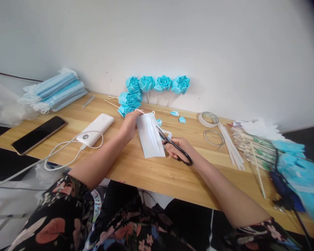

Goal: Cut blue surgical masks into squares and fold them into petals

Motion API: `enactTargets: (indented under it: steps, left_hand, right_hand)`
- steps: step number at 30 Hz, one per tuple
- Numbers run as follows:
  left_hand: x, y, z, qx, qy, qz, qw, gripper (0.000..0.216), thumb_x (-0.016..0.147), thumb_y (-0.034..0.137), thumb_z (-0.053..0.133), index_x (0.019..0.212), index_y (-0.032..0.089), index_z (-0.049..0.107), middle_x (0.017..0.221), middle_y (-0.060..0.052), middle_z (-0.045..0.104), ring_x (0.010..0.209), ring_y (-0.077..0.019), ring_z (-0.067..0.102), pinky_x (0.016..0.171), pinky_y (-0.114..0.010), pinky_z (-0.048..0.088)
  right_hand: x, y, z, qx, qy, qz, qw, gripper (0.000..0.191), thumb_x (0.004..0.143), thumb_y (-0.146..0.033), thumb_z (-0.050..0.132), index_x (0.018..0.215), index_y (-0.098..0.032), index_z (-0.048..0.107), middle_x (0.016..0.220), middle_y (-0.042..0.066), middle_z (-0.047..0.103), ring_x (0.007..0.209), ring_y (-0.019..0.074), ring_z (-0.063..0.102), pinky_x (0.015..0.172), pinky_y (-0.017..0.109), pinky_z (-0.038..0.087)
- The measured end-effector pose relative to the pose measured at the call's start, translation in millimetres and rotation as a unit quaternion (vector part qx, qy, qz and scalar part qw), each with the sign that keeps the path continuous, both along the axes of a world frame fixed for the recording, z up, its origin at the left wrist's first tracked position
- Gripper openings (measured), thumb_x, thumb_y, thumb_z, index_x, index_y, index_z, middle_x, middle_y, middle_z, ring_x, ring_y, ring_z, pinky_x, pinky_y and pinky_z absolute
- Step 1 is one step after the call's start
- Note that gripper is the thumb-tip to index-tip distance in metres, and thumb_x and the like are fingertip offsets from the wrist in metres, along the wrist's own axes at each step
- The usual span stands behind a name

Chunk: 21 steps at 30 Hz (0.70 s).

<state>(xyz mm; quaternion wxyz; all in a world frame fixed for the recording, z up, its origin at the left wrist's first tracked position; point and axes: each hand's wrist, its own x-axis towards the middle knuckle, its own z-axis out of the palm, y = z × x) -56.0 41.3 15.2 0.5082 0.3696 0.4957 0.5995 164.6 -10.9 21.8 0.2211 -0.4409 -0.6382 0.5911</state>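
Observation:
My left hand [130, 124] pinches a pale blue-white face mask [149, 137] by its upper left corner, holding it up over the table. A white ear loop curls along the mask's top. In my right hand [178, 146] is a pair of black-handled scissors [184, 156], with the blades against the mask's right edge. Whether the blades are apart is too small to tell. A cut white strip [168, 134] hangs beside the blades. Small blue scraps [182, 120] lie behind the mask, and blue flowers [163, 83] on sticks lean against the wall.
At the left are a stack of masks [56, 91], a phone [39, 134] and a white power bank [96, 129] with its cable. Rightward lie a tape roll [208, 119], white strips [231, 148], a wooden stick [258, 170], a blue glue gun [288, 190] and blue material [300, 170].

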Motion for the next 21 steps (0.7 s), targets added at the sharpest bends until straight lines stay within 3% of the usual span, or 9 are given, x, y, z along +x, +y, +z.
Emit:
enactTargets:
  steps: [5, 8, 14, 21]
  left_hand:
    - [-1, -5, 7.1, 0.142, 0.122, -0.018, 0.982, 0.029, 0.069, 0.027, 0.070, 0.097, 0.019, 0.070, 0.088, -0.002, 0.071, 0.085, -0.0179, 0.064, 0.079, -0.028, 0.048]
    - [-2, -6, 10.7, 0.179, 0.174, -0.038, 0.968, 0.026, 0.068, 0.024, 0.071, 0.094, 0.018, 0.071, 0.089, -0.003, 0.071, 0.085, -0.0174, 0.064, 0.080, -0.028, 0.049]
    - [-8, -4, 14.4, 0.081, 0.094, -0.088, 0.988, 0.020, 0.069, 0.033, 0.070, 0.082, 0.018, 0.072, 0.068, 0.001, 0.064, 0.056, -0.0115, 0.051, 0.052, -0.024, 0.039]
    - [-6, 3, 5.0, -0.078, -0.079, -0.193, 0.975, 0.030, 0.065, 0.031, 0.075, 0.092, 0.017, 0.072, 0.069, -0.002, 0.067, 0.059, -0.0164, 0.061, 0.058, -0.028, 0.047]
  right_hand:
    - [5, -1, 4.2, 0.057, -0.014, 0.010, 0.998, 0.060, 0.072, -0.077, 0.063, 0.057, -0.021, 0.045, 0.045, -0.005, 0.044, 0.042, 0.0072, 0.038, 0.042, 0.023, 0.026]
    - [7, 2, 3.0, 0.070, -0.029, 0.015, 0.997, 0.064, 0.070, -0.081, 0.062, 0.056, -0.022, 0.041, 0.046, -0.006, 0.040, 0.044, 0.0076, 0.035, 0.044, 0.023, 0.023]
    - [8, 3, 1.4, 0.084, -0.024, 0.019, 0.996, 0.065, 0.070, -0.082, 0.061, 0.056, -0.021, 0.043, 0.050, -0.005, 0.041, 0.047, 0.0082, 0.036, 0.045, 0.024, 0.023]
    - [14, 5, -6.2, 0.074, -0.015, 0.042, 0.996, 0.062, 0.074, -0.079, 0.062, 0.061, -0.020, 0.048, 0.051, -0.004, 0.045, 0.046, 0.0085, 0.038, 0.044, 0.023, 0.025]
